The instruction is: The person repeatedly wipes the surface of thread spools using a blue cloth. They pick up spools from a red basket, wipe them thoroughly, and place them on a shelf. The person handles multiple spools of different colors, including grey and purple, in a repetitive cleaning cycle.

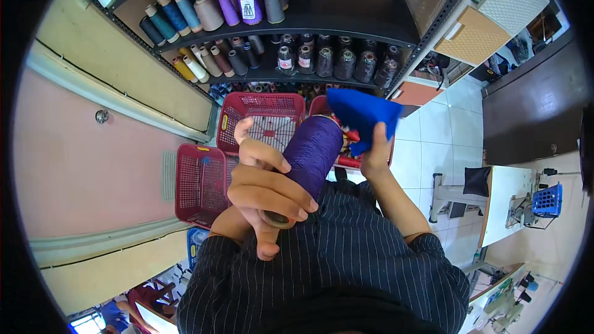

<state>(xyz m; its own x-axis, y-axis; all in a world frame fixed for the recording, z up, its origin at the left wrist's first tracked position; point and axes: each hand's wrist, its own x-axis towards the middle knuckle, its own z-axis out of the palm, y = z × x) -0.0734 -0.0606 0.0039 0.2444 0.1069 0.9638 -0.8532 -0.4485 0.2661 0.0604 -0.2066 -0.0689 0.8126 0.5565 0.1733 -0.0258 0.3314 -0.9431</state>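
We have the cone (314,148) of purple thread close to the middle of the view, tilted so that its length runs from 7 o'clock up to 1. Our left hand (263,188), at 7 o'clock, is clamped around its lower part: two fingers lie across the thread, another digit points up toward 11, and one hangs down past the brown tube (276,219) at the lower end.

Our right hand (375,156), at 3 o'clock, is closed on a blue cloth (365,111) — thumb in front, the other fingers of that grip mostly hidden behind it. The cloth spreads up toward 2 o'clock, just beside the cone's upper end.

Beyond these, an open red basket (263,96) sits at 11 o'clock and a second basket (185,180) between 8 and 9. At 1 o'clock a third basket (317,106), partly covered by the cone and cloth, holds red spools (352,135). The black shelf (346,6) spans 12 o'clock, with purple cones (249,5) standing toward 11 — wrapped black spools (325,62) line the tier below. Between 3 and 4, a white bench (502,188) carries a sewing machine (525,206). Our striped shirt (352,253) fills 6 o'clock.
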